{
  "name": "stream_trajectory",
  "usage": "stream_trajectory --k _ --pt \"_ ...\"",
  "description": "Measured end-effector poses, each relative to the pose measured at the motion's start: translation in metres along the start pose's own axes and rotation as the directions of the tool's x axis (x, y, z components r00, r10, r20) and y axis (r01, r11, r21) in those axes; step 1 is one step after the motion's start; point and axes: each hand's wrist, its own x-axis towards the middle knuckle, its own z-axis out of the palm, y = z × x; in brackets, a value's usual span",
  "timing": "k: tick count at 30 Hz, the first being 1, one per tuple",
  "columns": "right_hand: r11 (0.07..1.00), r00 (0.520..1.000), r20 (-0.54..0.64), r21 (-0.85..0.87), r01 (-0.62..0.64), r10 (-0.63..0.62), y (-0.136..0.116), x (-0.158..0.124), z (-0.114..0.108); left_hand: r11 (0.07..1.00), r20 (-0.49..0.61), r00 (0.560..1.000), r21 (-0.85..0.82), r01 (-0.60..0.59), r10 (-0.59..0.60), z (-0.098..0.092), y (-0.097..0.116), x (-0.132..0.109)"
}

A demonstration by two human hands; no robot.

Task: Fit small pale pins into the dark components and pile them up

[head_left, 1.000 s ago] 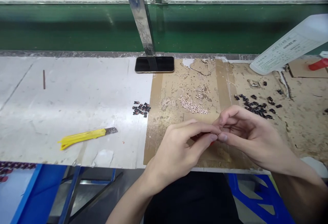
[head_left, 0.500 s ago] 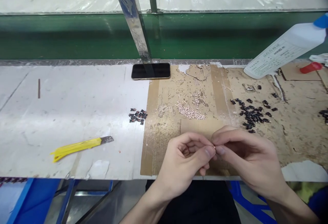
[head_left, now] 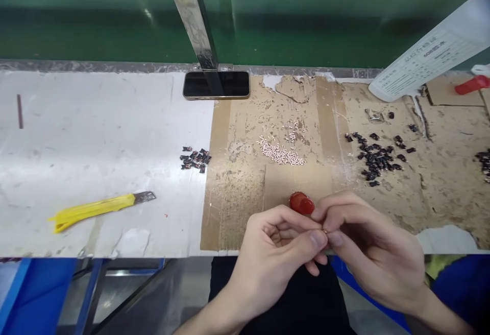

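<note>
Long workbench (head_left: 95, 141), white sheet on L half, worn cardboard (head_left: 237, 207) on R half. Back edge: 1 black phone (head_left: 216, 85), just beside steel upright (head_left: 191, 18). Back R corner: 1 white plastic bottle (head_left: 429, 51), tilted, plus 1 red plastic tube (head_left: 472, 85). Front edge, L: 1 yellow utility knife (head_left: 95, 207). Dark metal parts: approx. 15 at sheet/cardboard seam (head_left: 195, 160), approx. 35 R of centre (head_left: 377, 161), small clump at R edge (head_left: 484, 165). Pale bits (head_left: 281, 153), too many to count. Near front edge, 2 hands: L hand (head_left: 275, 258), R hand (head_left: 367, 243), fingertips nearly closed, tiny pale piece (head_left: 325, 231) pinched btwn them, best kept tip-to-tip for control. 1 red glossy piece (head_left: 301, 203) just behind R fingers, hold unclear.
</note>
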Motion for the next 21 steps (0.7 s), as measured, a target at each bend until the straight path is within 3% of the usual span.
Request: stream_trajectory --k 4,7,12,21 --pt "0.994 0.995 0.037 0.054 -0.092 0.090 0.005 -0.009 -0.001 0.998 -0.043 0.998 0.001 0.056 -0.056 -0.002 -0.004 -0.004" --pt "0.992 0.992 -0.019 -0.025 -0.124 0.123 0.013 -0.014 -0.006 0.998 -0.149 0.989 0.069 0.005 0.005 -0.010 -0.004 -0.006" --pt "0.900 0.998 -0.069 -0.433 -0.036 0.007 0.025 -0.016 -0.008 0.970 -0.286 0.941 0.207 -0.125 0.182 -0.027 0.002 -0.013" --pt "0.805 0.996 0.057 -0.586 0.095 -0.076 0.031 -0.009 -0.001 0.941 -0.322 0.901 0.267 -0.207 0.290 -0.031 0.003 -0.015"
